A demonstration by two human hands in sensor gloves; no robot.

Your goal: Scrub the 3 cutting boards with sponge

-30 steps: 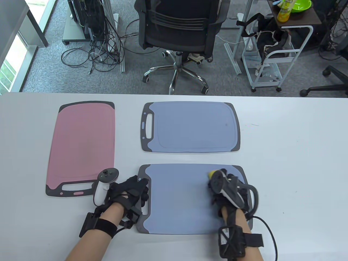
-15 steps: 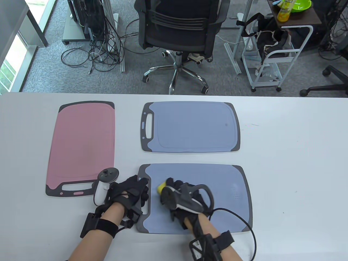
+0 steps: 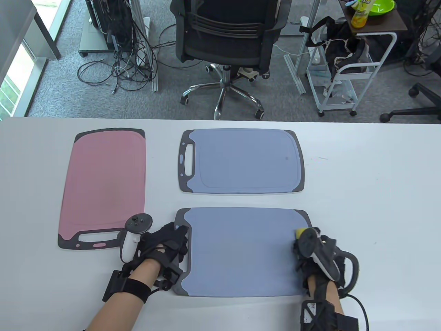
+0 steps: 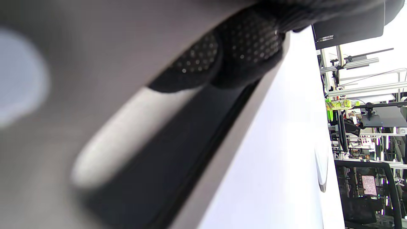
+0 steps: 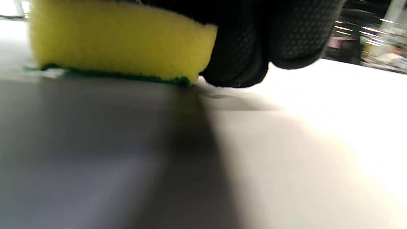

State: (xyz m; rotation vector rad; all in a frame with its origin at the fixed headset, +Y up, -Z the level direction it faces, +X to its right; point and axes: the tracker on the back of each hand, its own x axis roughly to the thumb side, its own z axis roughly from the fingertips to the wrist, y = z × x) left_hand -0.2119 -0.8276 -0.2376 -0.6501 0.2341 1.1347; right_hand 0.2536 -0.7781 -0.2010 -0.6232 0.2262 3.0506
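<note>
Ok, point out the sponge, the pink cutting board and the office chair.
sponge point(image 5: 120, 41): right wrist view, its yellow side.
pink cutting board point(image 3: 103, 182): table view, middle of its pink face.
office chair point(image 3: 227, 31): table view, its black backrest.

Black office chair point(image 3: 231, 34) and white cart point(image 3: 348, 72) on grey carpet point(image 3: 69, 93).

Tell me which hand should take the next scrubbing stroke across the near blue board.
Right. The right hand already grips the yellow sponge with a green scrub face at the right edge of the near blue-grey plastic cutting board. The left hand rests on its handle end, apparently steadying it.
</note>
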